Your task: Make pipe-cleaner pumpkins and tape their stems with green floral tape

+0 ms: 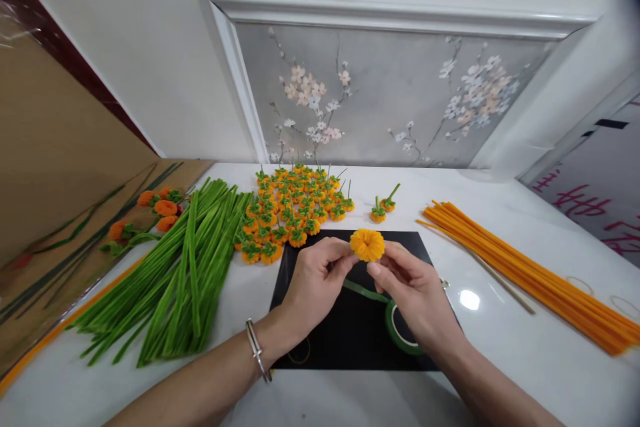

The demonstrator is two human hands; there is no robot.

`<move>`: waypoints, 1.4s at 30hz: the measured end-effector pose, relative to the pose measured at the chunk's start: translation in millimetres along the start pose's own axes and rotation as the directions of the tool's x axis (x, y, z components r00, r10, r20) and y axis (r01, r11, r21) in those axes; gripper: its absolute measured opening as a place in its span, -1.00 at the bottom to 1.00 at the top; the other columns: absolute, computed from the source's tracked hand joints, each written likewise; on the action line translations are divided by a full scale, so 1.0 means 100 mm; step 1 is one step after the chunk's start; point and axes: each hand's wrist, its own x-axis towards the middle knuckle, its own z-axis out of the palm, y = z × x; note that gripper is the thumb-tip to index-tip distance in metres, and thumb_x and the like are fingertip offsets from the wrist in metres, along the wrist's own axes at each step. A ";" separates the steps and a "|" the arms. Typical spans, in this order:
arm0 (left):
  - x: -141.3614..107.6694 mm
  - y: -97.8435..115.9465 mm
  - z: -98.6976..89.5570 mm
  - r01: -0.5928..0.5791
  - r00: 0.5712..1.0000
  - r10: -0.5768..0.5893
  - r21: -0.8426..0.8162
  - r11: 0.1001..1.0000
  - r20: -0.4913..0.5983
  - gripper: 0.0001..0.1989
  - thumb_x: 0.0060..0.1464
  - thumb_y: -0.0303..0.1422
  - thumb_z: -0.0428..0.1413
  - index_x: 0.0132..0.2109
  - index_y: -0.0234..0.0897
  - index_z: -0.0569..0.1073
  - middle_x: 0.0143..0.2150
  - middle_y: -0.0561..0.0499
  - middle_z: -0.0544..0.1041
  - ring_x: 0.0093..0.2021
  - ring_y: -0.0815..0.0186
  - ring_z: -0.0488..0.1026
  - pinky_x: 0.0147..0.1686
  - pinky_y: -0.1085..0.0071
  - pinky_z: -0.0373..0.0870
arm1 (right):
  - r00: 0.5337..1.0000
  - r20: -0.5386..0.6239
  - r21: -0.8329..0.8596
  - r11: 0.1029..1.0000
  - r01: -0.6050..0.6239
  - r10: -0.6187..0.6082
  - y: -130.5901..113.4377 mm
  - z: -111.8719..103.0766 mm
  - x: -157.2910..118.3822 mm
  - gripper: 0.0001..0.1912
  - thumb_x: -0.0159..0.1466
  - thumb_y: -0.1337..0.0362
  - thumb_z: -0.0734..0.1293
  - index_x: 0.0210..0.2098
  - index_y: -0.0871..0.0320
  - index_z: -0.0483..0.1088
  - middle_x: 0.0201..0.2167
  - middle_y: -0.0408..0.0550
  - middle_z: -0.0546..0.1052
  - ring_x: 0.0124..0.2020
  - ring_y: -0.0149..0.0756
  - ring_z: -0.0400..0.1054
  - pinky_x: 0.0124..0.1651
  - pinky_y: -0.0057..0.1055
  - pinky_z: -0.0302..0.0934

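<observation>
Bare forearms (195, 380) come nearest the cam, metal bangle (255, 350) on L wrist. L hand (317, 277) & R hand (413, 287) share one yellow-orange flower (367, 245), raised over the black mat (345, 347) on the white desk (550, 347); fingertip grip looks closed on it from both sides. For a clean job, prob. best to pinch lightly & low, off the petals, so the fuzz doesn't flatten. Green tape roll (389, 328) sits by R hand, strip running twd L; can't tell if attached. Keep strip taut, untwisted.

Floral pnl (370, 87) w/ wht frame (400, 19)
</observation>
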 end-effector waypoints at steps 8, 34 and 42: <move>-0.06 0.03 0.07 -0.073 0.988 0.065 0.054 0.996 0.144 -0.85 0.11 -0.53 0.04 -0.29 -0.28 0.49 -0.31 0.00 0.51 -0.28 0.32 0.44 -0.23 0.41 0.37 | 0.989 -0.033 -0.073 0.987 0.143 -0.145 0.08 -0.02 -0.02 -0.95 0.12 0.31 0.38 -0.38 0.08 0.51 -0.19 -0.02 0.42 -0.22 -0.25 0.32 -0.37 -0.42 0.22; -0.07 0.12 0.05 -0.137 0.991 0.136 0.041 0.990 0.015 -0.72 0.03 -0.47 0.20 -0.06 -0.19 0.49 -0.14 0.01 0.43 -0.20 0.39 0.44 -0.25 0.51 0.42 | 0.995 0.097 -0.035 0.999 -0.033 0.036 -0.19 -0.15 0.00 -0.81 0.17 0.16 0.39 -0.30 0.15 0.44 -0.47 -0.19 0.42 -0.49 -0.49 0.26 -0.41 -0.55 0.22; -0.07 0.10 0.08 -0.121 0.992 0.122 -0.042 0.992 0.021 -0.75 0.04 -0.51 0.18 -0.11 -0.19 0.52 -0.15 0.02 0.46 -0.20 0.42 0.45 -0.27 0.56 0.41 | 0.990 0.099 0.162 0.980 -0.118 0.102 -0.05 -0.11 0.01 -0.82 0.16 0.17 0.41 -0.33 0.14 0.42 -0.44 -0.22 0.38 -0.49 -0.54 0.23 -0.39 -0.56 0.18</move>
